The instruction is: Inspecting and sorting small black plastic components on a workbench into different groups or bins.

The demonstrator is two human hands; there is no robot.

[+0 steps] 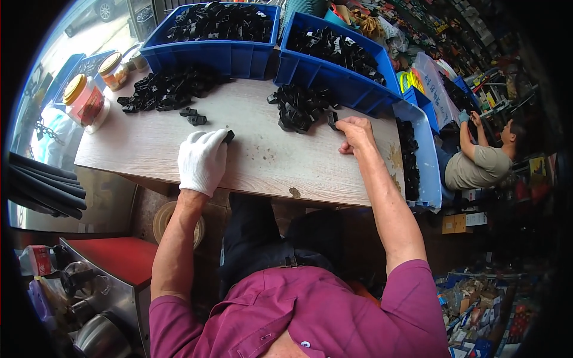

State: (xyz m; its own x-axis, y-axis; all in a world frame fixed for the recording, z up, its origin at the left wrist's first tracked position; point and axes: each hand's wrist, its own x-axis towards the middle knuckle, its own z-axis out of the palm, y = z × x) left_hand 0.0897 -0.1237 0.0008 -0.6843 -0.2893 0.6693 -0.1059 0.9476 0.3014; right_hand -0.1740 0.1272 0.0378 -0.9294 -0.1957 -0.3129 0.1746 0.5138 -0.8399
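Clearly both hands pinch small black plastic clips (332,120) — angular, matte — on the table (262,161).

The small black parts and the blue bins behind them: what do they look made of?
The small black parts look like moulded plastic, matt with dull highlights and identical shapes. The blue bins look like rigid plastic too: smooth, slightly glossy walls with rolled rims. The tabletop seems to be pale, worn wood or laminate, stained.

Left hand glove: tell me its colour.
White; the glove on the left hand shows best in the head view.
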